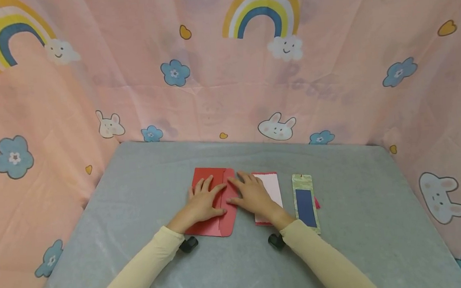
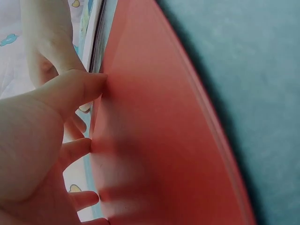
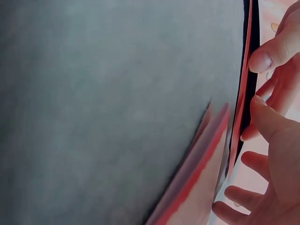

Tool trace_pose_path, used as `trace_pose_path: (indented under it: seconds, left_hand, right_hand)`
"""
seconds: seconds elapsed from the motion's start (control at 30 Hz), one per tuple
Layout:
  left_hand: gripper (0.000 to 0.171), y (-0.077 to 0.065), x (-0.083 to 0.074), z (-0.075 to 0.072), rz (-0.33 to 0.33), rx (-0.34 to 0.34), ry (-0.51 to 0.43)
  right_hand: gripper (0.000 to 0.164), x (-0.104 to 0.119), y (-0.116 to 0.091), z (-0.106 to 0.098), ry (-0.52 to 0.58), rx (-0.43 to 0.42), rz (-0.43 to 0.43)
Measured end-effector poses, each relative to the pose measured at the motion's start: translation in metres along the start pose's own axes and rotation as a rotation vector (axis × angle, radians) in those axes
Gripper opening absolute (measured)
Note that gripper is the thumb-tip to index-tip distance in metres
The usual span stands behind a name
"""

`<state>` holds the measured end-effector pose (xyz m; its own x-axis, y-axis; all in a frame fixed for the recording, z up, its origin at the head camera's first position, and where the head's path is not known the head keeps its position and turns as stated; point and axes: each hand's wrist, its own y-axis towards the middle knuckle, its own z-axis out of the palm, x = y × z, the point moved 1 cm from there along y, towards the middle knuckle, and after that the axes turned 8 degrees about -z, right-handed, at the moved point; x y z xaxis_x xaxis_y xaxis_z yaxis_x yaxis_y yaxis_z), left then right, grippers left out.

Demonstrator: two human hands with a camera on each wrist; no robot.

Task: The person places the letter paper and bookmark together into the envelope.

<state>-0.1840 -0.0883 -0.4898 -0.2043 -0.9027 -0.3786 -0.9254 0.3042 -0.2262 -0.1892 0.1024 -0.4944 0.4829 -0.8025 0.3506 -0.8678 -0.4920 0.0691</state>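
Observation:
A red envelope (image 1: pixel 207 173) lies flat on the table, with its lighter red flap (image 1: pixel 228 220) along the right side. My left hand (image 1: pixel 200 207) is spread over the envelope, fingertips and thumb touching its surface. At the flap, my right hand (image 1: pixel 254 197) has its fingers extended, with fingertips at or just above the right part. In the left wrist view, the thumb and fingertips meet the red paper (image 2: pixel 154 122). Partly under my right hand and wrist lies a pale pink card (image 1: pixel 273 188) with red ends, which appears layered in the right wrist view.
Right of the pink card lies a narrow green patterned piece (image 1: pixel 302 181) with a dark blue panel (image 1: pixel 306 208) and a pink tassel-like bit (image 1: pixel 317 203). A grey cloth covers the table (image 1: pixel 364 224). Pink printed curtains (image 1: pixel 211 100) stand behind and at both sides.

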Motion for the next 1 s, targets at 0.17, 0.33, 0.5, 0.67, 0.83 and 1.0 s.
trace_pose_path:
  seconds: [0.17, 0.33, 0.5, 0.67, 0.83, 1.0]
  left_hand:
    - [0.076, -0.0002, 0.0000, 0.0008, -0.001, 0.001, -0.006]
    - [0.075, 0.0004, 0.0000, 0.0021, -0.001, 0.002, -0.021]
    - [0.074, 0.0005, -0.0001, 0.0024, -0.003, -0.005, -0.029]
    - [0.071, -0.0004, -0.0006, 0.0005, -0.005, -0.017, -0.023]
    - [0.064, -0.0003, -0.0021, -0.0012, -0.004, -0.025, -0.019]
    - [0.057, 0.0009, -0.0040, -0.0020, -0.023, -0.019, -0.019]
  right_hand:
    - [0.071, 0.0010, 0.0031, 0.0039, -0.015, 0.004, 0.002]
    - [0.072, 0.0004, 0.0048, 0.0067, -0.043, 0.014, 0.004]
    - [0.073, 0.0011, 0.0057, 0.0072, -0.050, 0.030, 0.004]
    - [0.072, 0.0020, 0.0059, 0.0073, -0.055, 0.034, 0.006]
    - [0.072, 0.0025, 0.0057, 0.0072, -0.061, 0.036, 0.004]
    - [0.072, 0.0024, 0.0054, 0.0071, -0.060, 0.028, 0.007]
